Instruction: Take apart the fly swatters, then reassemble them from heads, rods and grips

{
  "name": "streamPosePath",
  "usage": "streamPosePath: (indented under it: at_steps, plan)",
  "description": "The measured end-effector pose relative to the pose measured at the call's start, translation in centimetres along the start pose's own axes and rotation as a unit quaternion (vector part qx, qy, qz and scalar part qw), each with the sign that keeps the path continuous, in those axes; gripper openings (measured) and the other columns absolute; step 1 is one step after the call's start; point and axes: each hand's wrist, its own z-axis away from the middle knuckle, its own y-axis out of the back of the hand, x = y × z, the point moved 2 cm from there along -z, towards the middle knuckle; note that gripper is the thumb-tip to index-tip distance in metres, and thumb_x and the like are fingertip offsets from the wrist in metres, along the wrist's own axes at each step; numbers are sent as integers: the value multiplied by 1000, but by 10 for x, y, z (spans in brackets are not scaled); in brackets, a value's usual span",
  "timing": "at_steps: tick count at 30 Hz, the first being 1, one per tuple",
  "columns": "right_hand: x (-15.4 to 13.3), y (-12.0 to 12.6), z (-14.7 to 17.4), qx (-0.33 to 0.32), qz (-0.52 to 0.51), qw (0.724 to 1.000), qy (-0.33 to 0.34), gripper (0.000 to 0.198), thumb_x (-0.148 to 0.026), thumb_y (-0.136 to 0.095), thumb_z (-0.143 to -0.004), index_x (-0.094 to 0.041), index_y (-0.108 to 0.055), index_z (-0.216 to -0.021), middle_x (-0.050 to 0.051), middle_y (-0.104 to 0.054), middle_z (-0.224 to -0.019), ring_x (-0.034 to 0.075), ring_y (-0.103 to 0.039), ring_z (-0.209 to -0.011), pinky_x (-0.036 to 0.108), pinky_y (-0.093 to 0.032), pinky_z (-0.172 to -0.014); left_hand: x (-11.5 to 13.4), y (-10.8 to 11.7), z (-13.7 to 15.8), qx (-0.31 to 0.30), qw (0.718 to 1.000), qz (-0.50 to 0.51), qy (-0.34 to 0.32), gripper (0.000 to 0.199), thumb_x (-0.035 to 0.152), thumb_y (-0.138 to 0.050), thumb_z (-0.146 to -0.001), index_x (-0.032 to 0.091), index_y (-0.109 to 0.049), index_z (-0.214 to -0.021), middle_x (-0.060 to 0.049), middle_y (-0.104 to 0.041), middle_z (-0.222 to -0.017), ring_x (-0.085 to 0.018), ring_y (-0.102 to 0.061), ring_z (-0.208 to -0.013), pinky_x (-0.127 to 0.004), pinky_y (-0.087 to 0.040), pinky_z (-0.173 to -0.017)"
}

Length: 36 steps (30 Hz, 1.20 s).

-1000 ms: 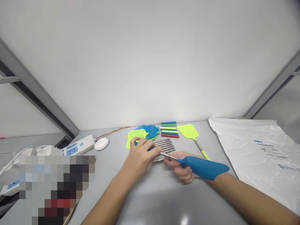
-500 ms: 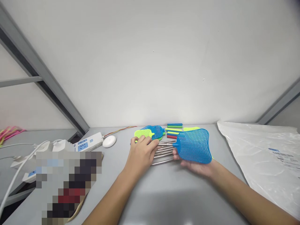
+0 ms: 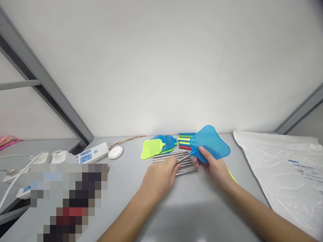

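My right hand (image 3: 214, 166) is closed on a blue perforated fly swatter head (image 3: 210, 139), thumb across its mesh. My left hand (image 3: 160, 174) pinches a thin metal rod (image 3: 183, 157) whose end meets the neck of that head; how far it goes in I cannot tell. Under and behind my left hand lie several more metal rods (image 3: 170, 155) side by side on the table. A yellow-green swatter head (image 3: 152, 148) and blue swatter heads (image 3: 169, 141) are stacked to their left. Several coloured handle tubes (image 3: 185, 147) lie behind, partly covered by the raised head.
On the left are a white power strip (image 3: 93, 153) with cables, a round white object (image 3: 115, 152) and a pixelated patch. A white plastic bag (image 3: 275, 161) covers the right side. A yellow-green edge (image 3: 232, 176) shows beside my right forearm. A wall (image 3: 166, 84) rises behind.
The blue swatter head has been lifted and tilted, and my right hand now grips it with the thumb on top. My left hand has moved right and toward me, uncovering the yellow-green head.
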Motion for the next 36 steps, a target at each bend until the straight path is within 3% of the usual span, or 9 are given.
streamPosePath:
  at_steps: [6, 18, 22, 24, 25, 28, 31, 34, 36]
  plan:
    - [-2, 2, 0, -12, 92, 996, 18, 34, -43, -52, -89, -21, -46, -64, -5, -47, -49, 10, -43, -46, 26, -38, -51, 16, -5, 5, -57, 991, 109, 43, 25, 35, -30, -97, 22, -47, -84, -4, -66, -80, -19, -61, -68, -27, -30, -53]
    - [-6, -4, -2, -50, 105, 993, -18, 36, -46, -53, -87, -21, -47, -62, -5, -46, -49, 11, -43, -46, 25, -36, -48, 20, -12, 7, -41, 975, 199, 96, 27, 38, -32, -95, 23, -43, -76, -2, -59, -69, -18, -53, -59, -27, -29, -54]
    - [-5, -5, -3, -50, 104, 993, -29, 44, -49, -52, -87, -20, -45, -56, -4, -45, -48, 10, -44, -46, 26, -39, -52, 20, -11, 6, -33, 953, 287, 96, 30, 40, -36, -94, 21, -43, -72, -1, -55, -70, -16, -49, -64, -27, -33, -58]
    - [-2, -6, -2, -50, 101, 993, -41, 50, -54, -47, -89, -19, -45, -53, -4, -41, -46, 10, -45, -46, 26, -39, -54, 20, -10, 5, -56, 914, 387, 112, 31, 44, -39, -93, 21, -44, -73, 2, -49, -67, -13, -45, -61, -25, -35, -57]
    - [-1, -7, -1, -52, 93, 993, -42, 51, -57, -43, -89, -19, -47, -56, -4, -40, -47, 11, -46, -47, 26, -39, -54, 21, -11, 5, -79, 878, 452, 132, 31, 46, -39, -92, 21, -44, -75, 3, -44, -65, -11, -40, -55, -24, -34, -54]
    - [7, -14, 6, -71, 58, 995, -27, 47, -61, -39, -89, -18, -57, -84, -2, -50, -65, 11, -50, -56, 27, -42, -59, 23, -12, 2, -112, 725, 653, 187, 28, 49, -39, -92, 22, -46, -84, 6, -37, -64, -7, -31, -45, -22, -35, -47]
    - [16, -26, 18, -111, 74, 991, -16, 40, -54, -51, -87, -22, -51, -111, 2, -56, -88, 13, -55, -73, 28, -46, -68, 24, -11, -2, -32, 600, 778, 186, 25, 44, -44, -92, 20, -50, -88, 0, -48, -79, -10, -49, -63, -24, -46, -60]
    - [24, -37, 29, -144, 137, 980, 5, 51, -43, -61, -84, -26, -41, -127, 4, -57, -101, 16, -55, -88, 29, -46, -76, 24, -11, -2, 17, 537, 823, 186, 24, 41, -48, -91, 20, -56, -98, -5, -55, -99, -13, -56, -82, -26, -47, -75]
    - [26, -40, 33, -148, 165, 975, 9, 49, -38, -58, -86, -27, -39, -130, 3, -58, -100, 16, -55, -87, 29, -46, -75, 25, -12, -1, 9, 536, 823, 187, 25, 41, -50, -91, 21, -58, -104, -5, -57, -100, -13, -56, -79, -26, -47, -72]
